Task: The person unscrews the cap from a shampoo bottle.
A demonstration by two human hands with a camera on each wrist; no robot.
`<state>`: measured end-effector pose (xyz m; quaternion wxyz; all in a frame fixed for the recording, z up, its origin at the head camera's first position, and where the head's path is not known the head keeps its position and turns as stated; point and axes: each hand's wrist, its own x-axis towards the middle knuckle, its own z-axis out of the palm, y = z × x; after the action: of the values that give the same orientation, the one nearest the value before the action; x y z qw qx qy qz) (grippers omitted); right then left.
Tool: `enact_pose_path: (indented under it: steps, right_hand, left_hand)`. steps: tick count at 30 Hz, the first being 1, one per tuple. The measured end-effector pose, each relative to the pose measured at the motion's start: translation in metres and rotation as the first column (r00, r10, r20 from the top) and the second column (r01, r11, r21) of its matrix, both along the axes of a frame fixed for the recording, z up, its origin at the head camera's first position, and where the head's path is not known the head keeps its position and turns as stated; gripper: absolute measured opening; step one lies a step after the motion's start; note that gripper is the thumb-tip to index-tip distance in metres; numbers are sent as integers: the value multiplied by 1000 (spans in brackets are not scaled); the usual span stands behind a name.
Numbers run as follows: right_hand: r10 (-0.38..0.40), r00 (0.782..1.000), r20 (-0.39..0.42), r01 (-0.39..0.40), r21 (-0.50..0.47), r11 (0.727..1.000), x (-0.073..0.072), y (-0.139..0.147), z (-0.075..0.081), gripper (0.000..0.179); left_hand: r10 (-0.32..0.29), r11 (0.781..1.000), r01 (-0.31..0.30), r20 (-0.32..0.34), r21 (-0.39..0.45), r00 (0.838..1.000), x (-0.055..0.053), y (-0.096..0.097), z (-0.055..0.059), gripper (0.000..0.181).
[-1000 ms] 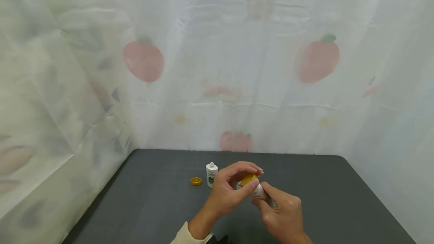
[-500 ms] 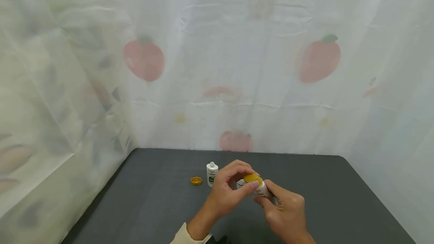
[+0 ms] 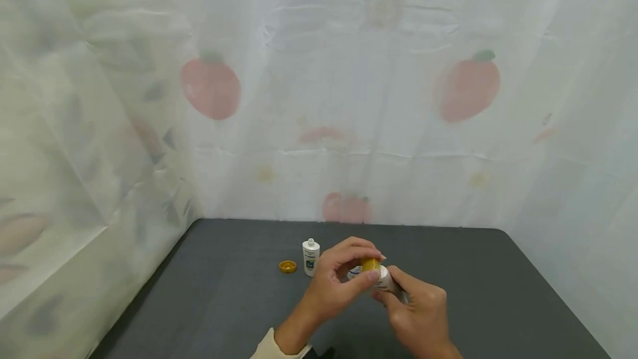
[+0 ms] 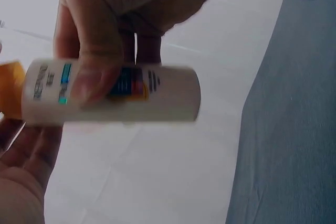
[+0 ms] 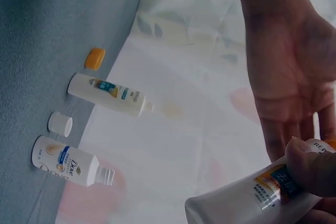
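My right hand (image 3: 421, 306) grips a white lotion-type bottle (image 3: 387, 280) round its body, with the thumb across the label (image 4: 128, 83) in the left wrist view. The bottle is tilted, its top end towards my left hand (image 3: 336, 278). Thumb and fingers of the left hand pinch a yellow cap (image 3: 370, 265) at that end. Whether the cap sits fully down on the bottle cannot be made out. Beyond the left hand stands a second white bottle (image 3: 310, 256), upright and uncapped. Another yellow cap (image 3: 287, 266) lies to its left.
A white Dove bottle (image 5: 65, 161), uncapped, stands on the dark grey table (image 3: 234, 303) beside a loose white cap (image 5: 61, 124); my left hand mostly hides them in the head view. A fruit-print curtain (image 3: 319, 98) hangs behind the table and along its sides.
The yellow cap has turned and tilted between my left fingers, showing its flat face half a second ago and more of its side now. The bottle and right hand have shifted slightly right.
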<state>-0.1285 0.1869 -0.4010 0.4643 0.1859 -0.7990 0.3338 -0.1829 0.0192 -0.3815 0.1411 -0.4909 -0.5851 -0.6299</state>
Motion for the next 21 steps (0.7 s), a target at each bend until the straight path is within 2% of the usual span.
enact_pose_path:
  steps: [4, 7, 16, 21]
  right_hand:
    - [-11, 1000, 11, 11, -11, 1000, 0, 1, 2, 43]
    - [-8, 1000, 23, 9, -12, 1000, 2, 0, 2, 42]
    - [24, 1000, 13, -24, -20, 1000, 3, -1, 1, 41]
    - [22, 999, 24, -22, -15, 1000, 4, 1, 2, 42]
  left_hand:
    - [4, 1000, -3, 39, -23, 999, 0, -3, -1, 26]
    - [26, 999, -26, 27, -20, 999, 0, -1, 1, 22]
    - [-2, 1000, 2, -47, 11, 999, 3, 7, 6, 20]
    - [0, 1000, 0, -28, -3, 1000, 3, 3, 5, 21]
